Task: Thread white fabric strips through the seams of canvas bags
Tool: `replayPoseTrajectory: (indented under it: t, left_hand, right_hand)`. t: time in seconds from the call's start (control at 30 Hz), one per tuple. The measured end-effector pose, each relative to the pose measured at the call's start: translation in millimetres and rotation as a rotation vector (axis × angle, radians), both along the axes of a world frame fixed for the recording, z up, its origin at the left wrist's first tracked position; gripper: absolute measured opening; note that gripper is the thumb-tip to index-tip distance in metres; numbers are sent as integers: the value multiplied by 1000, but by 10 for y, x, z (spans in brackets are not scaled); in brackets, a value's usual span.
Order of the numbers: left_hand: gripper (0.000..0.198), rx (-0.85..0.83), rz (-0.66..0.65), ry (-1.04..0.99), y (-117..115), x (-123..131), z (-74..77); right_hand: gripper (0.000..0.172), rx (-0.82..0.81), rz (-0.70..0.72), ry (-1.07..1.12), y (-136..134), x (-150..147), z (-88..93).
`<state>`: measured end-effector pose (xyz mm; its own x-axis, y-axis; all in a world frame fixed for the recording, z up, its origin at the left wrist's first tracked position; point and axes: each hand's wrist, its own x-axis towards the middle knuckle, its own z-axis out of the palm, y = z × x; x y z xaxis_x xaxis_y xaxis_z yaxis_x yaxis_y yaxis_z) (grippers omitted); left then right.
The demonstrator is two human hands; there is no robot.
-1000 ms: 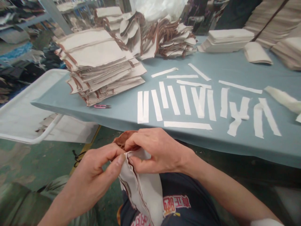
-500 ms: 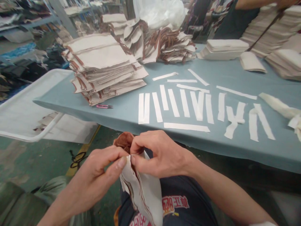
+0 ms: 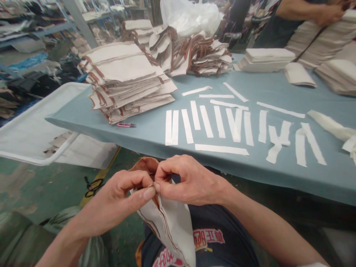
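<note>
Head view shows our left hand (image 3: 111, 204) and right hand (image 3: 189, 181) both pinching the fabric piece (image 3: 178, 222) at its seamed edge, its cream length draped just below them, probably to steady its layers.

Pinched bit of cloth (image 3: 178, 222) is hidden from me behind the left hand (image 3: 122, 194) and right hand (image 3: 191, 181). Cloth's low end and both forearms (image 3: 269, 224) run off the bottom. Co-worker (image 3: 271, 33): cropped by top edge, can't tell their grip. Right stack (image 3: 338, 76) cut by right edge. Shelves (image 3: 47, 31), upper left, blurred. Snips (image 3: 126, 125) too small for blade detail.
</note>
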<state>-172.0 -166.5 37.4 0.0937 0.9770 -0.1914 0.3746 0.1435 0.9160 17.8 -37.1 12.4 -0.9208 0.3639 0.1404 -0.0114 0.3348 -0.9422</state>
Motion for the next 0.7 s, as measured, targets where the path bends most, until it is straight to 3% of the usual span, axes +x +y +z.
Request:
replayPoseTrajectory:
  t: [0.17, 0.3, 0.4, 0.47, 0.6, 0.7]
  left_hand:
    - [32, 21, -61, 50, -25, -94, 39]
    - [22, 111, -53, 91, -35, -110, 0]
    - [26, 127, 2, 87, -32, -101, -61]
    - [32, 102, 38, 71, -25, -88, -88]
    - [36, 52, 51, 75, -2, -44, -58]
    - [33, 106, 32, 156, 4, -26, -11]
  right_hand:
    - [24, 58, 15, 28, 46, -8, -50]
    - [17, 344, -78, 151, 1, -31, -104]
    - [16, 516, -159, 222, -45, -52, -136]
    - [19, 453, -138, 222, -45, -49, -138]
    - [17, 164, -11, 111, 1, -17, -73]
    - [17, 183, -2, -30, 3, -20, 0]
